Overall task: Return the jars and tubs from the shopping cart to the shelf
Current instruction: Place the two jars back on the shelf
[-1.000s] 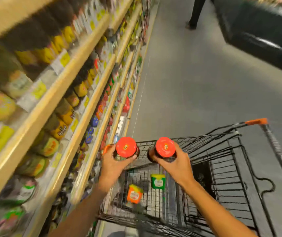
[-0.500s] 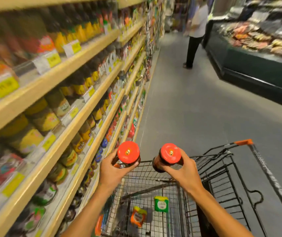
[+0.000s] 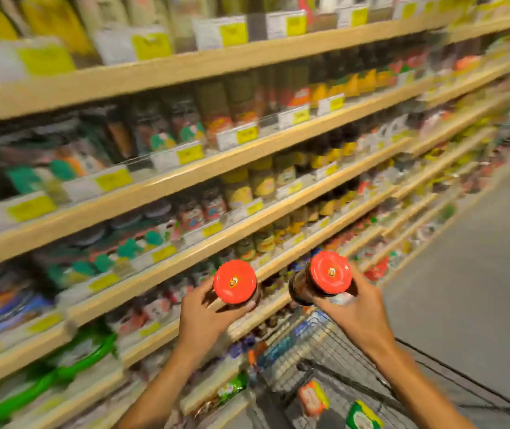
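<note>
- A shopper's left hand (image 3: pixel 199 323) and right hand (image 3: pixel 360 317) each carry a dark jar with a red lid, raised in front of the store shelf (image 3: pixel 185 178) and above the shopping cart (image 3: pixel 334 351).
- The left jar (image 3: pixel 235 281) sits in curled fingers (image 3: pixel 249 305) closed around its body; the right jar (image 3: pixel 328 278), tilted toward the shelving, is gripped the same way.
- The step in hand appears to be the carry from cart to shelf: neither jar touches a shelf board yet.
- Next, judging by the blurred rows, comes finding a matching gap and setting each jar upright.
- An orange-lidded tub (image 3: pixel 312 397) and a green-lidded tub (image 3: pixel 363 418) lie in the cart.
</note>
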`<state>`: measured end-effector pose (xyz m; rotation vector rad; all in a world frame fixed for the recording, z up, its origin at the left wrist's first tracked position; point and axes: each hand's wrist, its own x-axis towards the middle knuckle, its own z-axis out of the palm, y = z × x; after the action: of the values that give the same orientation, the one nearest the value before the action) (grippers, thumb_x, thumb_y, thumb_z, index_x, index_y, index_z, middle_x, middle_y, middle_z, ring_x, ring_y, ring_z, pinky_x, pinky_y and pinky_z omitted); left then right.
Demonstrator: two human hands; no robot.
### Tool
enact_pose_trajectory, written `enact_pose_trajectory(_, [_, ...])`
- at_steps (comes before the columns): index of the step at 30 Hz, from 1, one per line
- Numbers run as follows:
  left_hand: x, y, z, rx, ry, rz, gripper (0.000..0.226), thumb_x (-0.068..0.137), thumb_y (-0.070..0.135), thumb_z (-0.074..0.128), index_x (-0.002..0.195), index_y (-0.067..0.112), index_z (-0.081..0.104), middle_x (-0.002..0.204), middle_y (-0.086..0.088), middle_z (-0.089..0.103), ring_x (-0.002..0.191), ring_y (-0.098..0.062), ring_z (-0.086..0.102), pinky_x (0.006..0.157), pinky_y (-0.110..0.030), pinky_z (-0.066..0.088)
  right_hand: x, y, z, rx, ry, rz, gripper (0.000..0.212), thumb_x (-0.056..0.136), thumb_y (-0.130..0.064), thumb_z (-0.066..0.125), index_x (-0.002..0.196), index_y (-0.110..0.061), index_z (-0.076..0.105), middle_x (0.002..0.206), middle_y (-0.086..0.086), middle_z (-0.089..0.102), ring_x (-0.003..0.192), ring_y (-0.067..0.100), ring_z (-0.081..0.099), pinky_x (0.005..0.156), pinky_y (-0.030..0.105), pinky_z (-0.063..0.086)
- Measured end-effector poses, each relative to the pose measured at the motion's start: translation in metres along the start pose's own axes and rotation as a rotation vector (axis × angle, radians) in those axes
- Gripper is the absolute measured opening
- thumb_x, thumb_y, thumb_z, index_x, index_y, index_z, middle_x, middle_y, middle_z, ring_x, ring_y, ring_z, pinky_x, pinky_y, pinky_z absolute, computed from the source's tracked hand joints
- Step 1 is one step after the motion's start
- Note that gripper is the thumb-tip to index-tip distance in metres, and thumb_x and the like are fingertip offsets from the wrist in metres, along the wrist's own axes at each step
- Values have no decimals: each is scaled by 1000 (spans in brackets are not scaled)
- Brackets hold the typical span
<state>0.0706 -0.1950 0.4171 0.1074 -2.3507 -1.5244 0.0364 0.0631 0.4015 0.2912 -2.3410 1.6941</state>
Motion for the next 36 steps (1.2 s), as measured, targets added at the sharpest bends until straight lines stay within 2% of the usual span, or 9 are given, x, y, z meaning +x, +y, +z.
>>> enact_pose_trajectory(3, [-38, -3, -50, 73, 165, -65, 63, 57, 16, 95, 95, 47, 56, 85, 37, 65, 90, 18, 57, 80, -3, 39, -4, -21, 43, 68, -124, -57, 70, 55, -77, 78, 116, -50, 56, 106, -26, 70, 100, -7, 65, 82, 11, 50])
enact_pose_trajectory(5, [-63, -4, -81, 83, 283, -100, 64, 55, 16, 95, 93, 48, 55, 85, 34, 64, 88, 15, 56, 78, -6, 40, -13, -38, 72, 116, -192, -91, 70, 54, -74, 79, 114, -48, 56, 105, -23, 70, 97, -13, 64, 80, 6, 46])
enact_pose_trajectory(7, [-88, -3, -109, 97, 363, -123, 65, 57, 16, 94, 94, 49, 52, 82, 38, 62, 83, 19, 57, 73, -1, 39, -24, -59, 100, 135, -289, -130, 70, 53, -66, 80, 116, -46, 55, 105, -19, 71, 96, -20, 60, 79, 1, 42])
enact_pose_trajectory(11, [-143, 0, -171, 125, 482, -134, 64, 58, 24, 93, 100, 49, 52, 90, 37, 64, 89, 29, 53, 72, 7, 40, -53, -98, 151, 156, -468, -216, 70, 58, -74, 77, 118, -51, 49, 111, -26, 66, 101, -20, 58, 83, 2, 44])
enact_pose_trajectory(15, [-206, 6, -235, 93, 632, -133, 59, 47, 48, 94, 99, 41, 66, 93, 23, 73, 96, 5, 66, 75, -5, 48, -96, -148, 202, 157, -588, -300, 72, 60, -63, 80, 123, -47, 50, 113, -29, 62, 102, -26, 51, 90, -2, 34])
enact_pose_trajectory(19, [-278, 6, -303, 85, 756, -109, 52, 52, 30, 97, 98, 35, 72, 97, 10, 76, 95, -6, 69, 77, -20, 53, -158, -197, 249, 187, -678, -335, 80, 60, -65, 81, 131, -40, 52, 113, -28, 61, 104, -12, 58, 94, 17, 44])
enact_pose_trajectory(23, [-349, 5, -373, 46, 830, -125, 62, 48, 38, 97, 103, 21, 74, 99, -2, 75, 91, -13, 69, 68, -19, 51, -237, -246, 292, 217, -721, -379, 69, 63, -54, 83, 123, -45, 48, 110, -33, 55, 99, -30, 47, 85, -4, 35])
enact_pose_trajectory(28, [-414, 19, -438, 117, 850, -99, 47, 61, 9, 93, 104, 11, 73, 95, -1, 75, 84, -2, 68, 68, -11, 48, -312, -292, 336, 218, -789, -430, 72, 63, -58, 82, 126, -45, 47, 113, -30, 59, 102, -24, 52, 82, -3, 39])
enact_pose_trajectory(36, [-470, 14, -504, 118, 905, -68, 52, 60, 12, 94, 107, 19, 73, 98, 8, 76, 94, -4, 70, 75, -12, 51, -361, -346, 389, 225, -815, -461, 81, 61, -62, 82, 132, -32, 57, 113, -23, 65, 104, -13, 59, 86, 7, 46])
